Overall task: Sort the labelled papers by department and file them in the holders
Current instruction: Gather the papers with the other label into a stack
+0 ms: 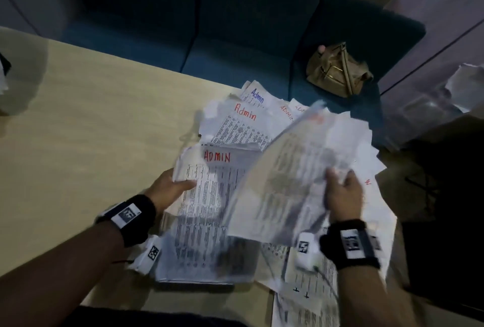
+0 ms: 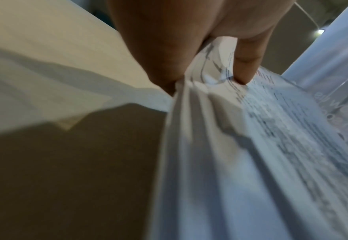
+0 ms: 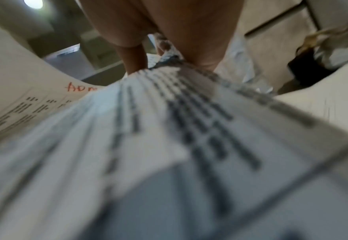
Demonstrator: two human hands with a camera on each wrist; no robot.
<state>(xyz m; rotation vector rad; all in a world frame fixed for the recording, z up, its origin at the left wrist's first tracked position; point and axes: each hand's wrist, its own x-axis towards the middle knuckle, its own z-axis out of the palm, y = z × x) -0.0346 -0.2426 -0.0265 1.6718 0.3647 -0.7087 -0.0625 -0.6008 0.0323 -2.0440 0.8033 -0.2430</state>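
Gathering Admin sheets into two held bundles.
Left hand (image 1: 170, 190) is pinching the ADMIN stack (image 1: 209, 208) at its left edge, thumb on top, likely to steady it above the table (image 1: 91, 117). Between and beyond the hands, loose Admin papers (image 1: 243, 119) are lying fanned. Right hand (image 1: 344, 195) is gripping a tilted, blurred sheaf (image 1: 288, 182), probably for merging. No holders identifiable.

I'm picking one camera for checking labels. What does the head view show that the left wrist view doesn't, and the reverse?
Only the head view: the right hand lifting a blurred sheet, two Admin papers behind, and a tan bag.
Only the left wrist view: the left hand's fingers pinching the sheets' edges close up.
Both: the left hand gripping the ADMIN stack on the table.
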